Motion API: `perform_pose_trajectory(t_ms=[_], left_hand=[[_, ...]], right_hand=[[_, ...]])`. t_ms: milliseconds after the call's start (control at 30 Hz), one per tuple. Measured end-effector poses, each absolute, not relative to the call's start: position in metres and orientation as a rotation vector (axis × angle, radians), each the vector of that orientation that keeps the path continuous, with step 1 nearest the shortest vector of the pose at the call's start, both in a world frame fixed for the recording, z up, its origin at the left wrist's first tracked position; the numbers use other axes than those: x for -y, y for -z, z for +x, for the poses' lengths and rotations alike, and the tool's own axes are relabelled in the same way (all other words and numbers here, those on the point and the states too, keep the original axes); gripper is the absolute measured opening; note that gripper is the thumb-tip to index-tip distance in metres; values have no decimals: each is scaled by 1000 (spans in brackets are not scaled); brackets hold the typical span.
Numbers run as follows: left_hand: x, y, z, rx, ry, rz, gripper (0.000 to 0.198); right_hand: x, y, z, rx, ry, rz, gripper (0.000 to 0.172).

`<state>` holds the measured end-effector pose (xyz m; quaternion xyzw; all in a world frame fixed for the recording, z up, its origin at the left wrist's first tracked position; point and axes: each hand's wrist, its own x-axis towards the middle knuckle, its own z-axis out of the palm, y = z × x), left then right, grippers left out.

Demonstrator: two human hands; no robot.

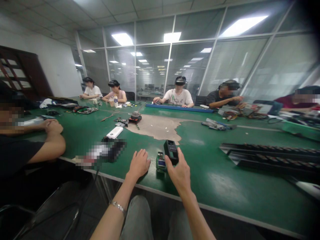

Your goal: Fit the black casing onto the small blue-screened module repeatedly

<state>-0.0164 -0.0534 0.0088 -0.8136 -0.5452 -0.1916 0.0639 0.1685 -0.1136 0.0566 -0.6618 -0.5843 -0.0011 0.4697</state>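
The green bench [215, 181] ran across the person's lap with a pale metal edge, its mat scuffed and marked. The left hand [139, 164], a metal bracelet [118, 207] at its wrist, lay on the mat with its fingers loosely spread. The right hand [179, 173] pinched the lower end of a black device [171, 152] between thumb and fingers, holding it upright and slightly tilted. The device was a dark rectangular block with small openings on its face. Just left of it and between the hands sat a green board [161, 162] with a blue-faced part; its lettering was too small to read. At 11 o'clock lay a white power bank [115, 132], and a pixelated object [100, 152] was too blurred to tell. At 3 o'clock lay black ribbed rails [270, 156]. At 12 o'clock the mat had worn to a tan patch [156, 128], and beyond it a blue strip [178, 108] lay before a seated co-worker [178, 95]. Glass partitions [232, 56] with blinds closed the room under bright ceiling panels [172, 36].
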Motion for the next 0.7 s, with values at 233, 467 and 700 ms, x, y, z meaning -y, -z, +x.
perform_pose_trajectory(t_ms=[233,467,700], left_hand=[[58,-10,-17,1635,580,-2428,42],[62,-9,-13,1650,566,-2424,41],[50,-24,-13,1690,506,-2469,33]], right_hand=[[112,-18,204,1478,-43,-1806,75],[112,7,200,1601,107,-1828,71],[114,3,200,1560,85,-1792,87]])
